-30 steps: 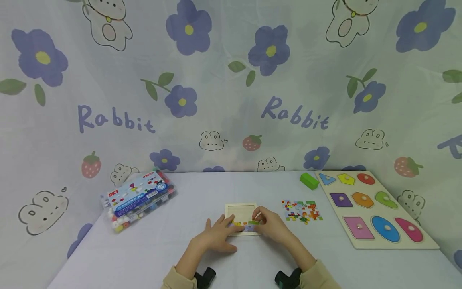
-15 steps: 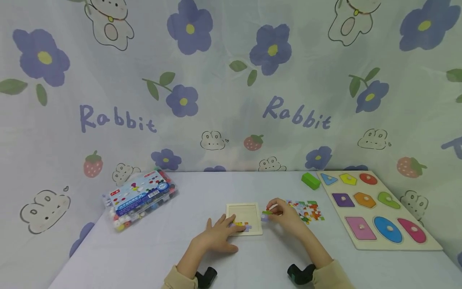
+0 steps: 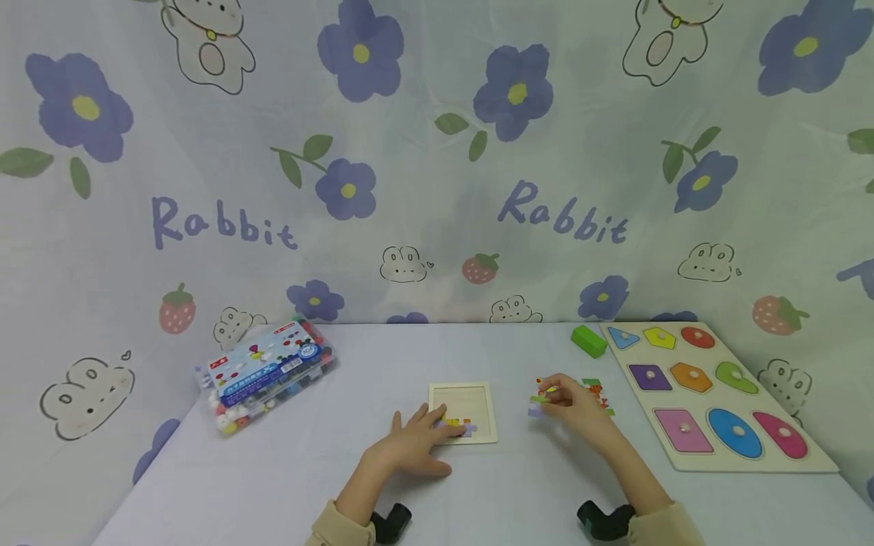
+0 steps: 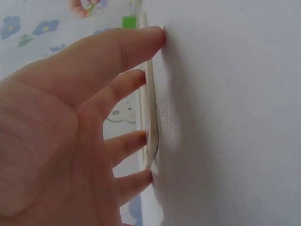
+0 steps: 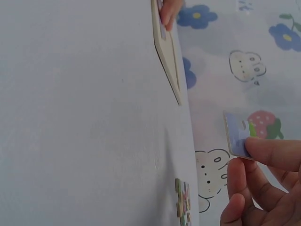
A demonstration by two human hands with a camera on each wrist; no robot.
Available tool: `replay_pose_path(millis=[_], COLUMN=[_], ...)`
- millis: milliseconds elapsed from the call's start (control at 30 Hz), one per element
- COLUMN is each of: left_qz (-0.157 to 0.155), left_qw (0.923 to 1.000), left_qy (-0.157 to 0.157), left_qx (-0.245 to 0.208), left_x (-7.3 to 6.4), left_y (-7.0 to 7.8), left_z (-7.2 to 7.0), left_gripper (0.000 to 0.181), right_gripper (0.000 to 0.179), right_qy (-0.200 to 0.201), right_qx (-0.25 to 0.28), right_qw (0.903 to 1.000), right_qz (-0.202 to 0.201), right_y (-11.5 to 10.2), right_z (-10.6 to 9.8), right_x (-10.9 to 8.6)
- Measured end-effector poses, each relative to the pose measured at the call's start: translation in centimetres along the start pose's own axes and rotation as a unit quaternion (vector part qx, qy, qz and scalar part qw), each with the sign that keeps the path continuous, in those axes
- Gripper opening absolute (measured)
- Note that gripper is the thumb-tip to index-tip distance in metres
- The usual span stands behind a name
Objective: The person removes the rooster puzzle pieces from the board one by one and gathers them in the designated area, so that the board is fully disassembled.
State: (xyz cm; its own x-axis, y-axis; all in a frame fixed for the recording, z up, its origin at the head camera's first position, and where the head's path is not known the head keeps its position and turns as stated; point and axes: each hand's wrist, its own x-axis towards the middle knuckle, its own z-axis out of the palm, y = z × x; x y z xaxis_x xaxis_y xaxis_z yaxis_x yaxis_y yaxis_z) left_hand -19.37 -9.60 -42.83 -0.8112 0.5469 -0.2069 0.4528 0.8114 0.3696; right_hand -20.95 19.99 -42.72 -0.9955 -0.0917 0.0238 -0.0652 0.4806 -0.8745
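Observation:
My left hand (image 3: 406,447) lies with spread fingers over the lower left of a small wooden puzzle tray (image 3: 493,413). Its fingertips press on a few purple and yellow puzzle pieces (image 3: 470,429) along the tray's bottom edge. In the left wrist view, the fingers (image 4: 127,146) reach over the tray's pale rim and the thumb touches the tablecloth. My right hand (image 3: 576,409) pinches a purple and green puzzle piece (image 5: 237,134) between thumb and fingers, raised above the table. Loose colourful puzzle pieces (image 3: 595,390) lie behind that hand, partly hidden by it.
A shape board (image 3: 690,409) with knobbed pieces lies on the right, a green block (image 3: 589,341) beside its far corner. A clear plastic case (image 3: 269,371) of colourful contents stands at the left. A printed curtain (image 3: 423,167) hangs behind the white table.
My right hand has lifted the puzzle piece away from the tray and carried it right, to the loose pieces. The left hand keeps its place on the tray.

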Motion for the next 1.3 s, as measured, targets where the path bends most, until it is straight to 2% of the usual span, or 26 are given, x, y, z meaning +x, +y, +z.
replay_pose_path(millis=[233, 367, 733, 1300], left_qz=[0.002, 0.007, 0.005, 0.010], left_qw=[1.0000, 1.0000, 1.0000, 0.9998], left_qy=[-0.001, 0.002, 0.000, 0.002], left_qx=[0.000, 0.003, 0.004, 0.019], left_x=[-0.2, -0.2, -0.2, 0.0], left_y=[0.2, 0.2, 0.3, 0.1], left_z=[-0.2, -0.2, -0.3, -0.1], left_gripper=[0.061, 0.060, 0.060, 0.059], right_gripper=[0.028, 0.030, 0.032, 0.030], right_qy=[0.019, 0.029, 0.033, -0.004], right_qx=[-0.029, -0.027, -0.034, -0.084], right_qw=[0.9994, 0.9992, 0.9979, 0.9916], right_qz=[0.003, 0.008, 0.044, 0.098], right_y=[0.5, 0.6, 1.1, 2.4], right_z=[-1.6, -2.5, -5.2, -7.8], right_x=[-0.7, -1.0, -1.3, -1.6])
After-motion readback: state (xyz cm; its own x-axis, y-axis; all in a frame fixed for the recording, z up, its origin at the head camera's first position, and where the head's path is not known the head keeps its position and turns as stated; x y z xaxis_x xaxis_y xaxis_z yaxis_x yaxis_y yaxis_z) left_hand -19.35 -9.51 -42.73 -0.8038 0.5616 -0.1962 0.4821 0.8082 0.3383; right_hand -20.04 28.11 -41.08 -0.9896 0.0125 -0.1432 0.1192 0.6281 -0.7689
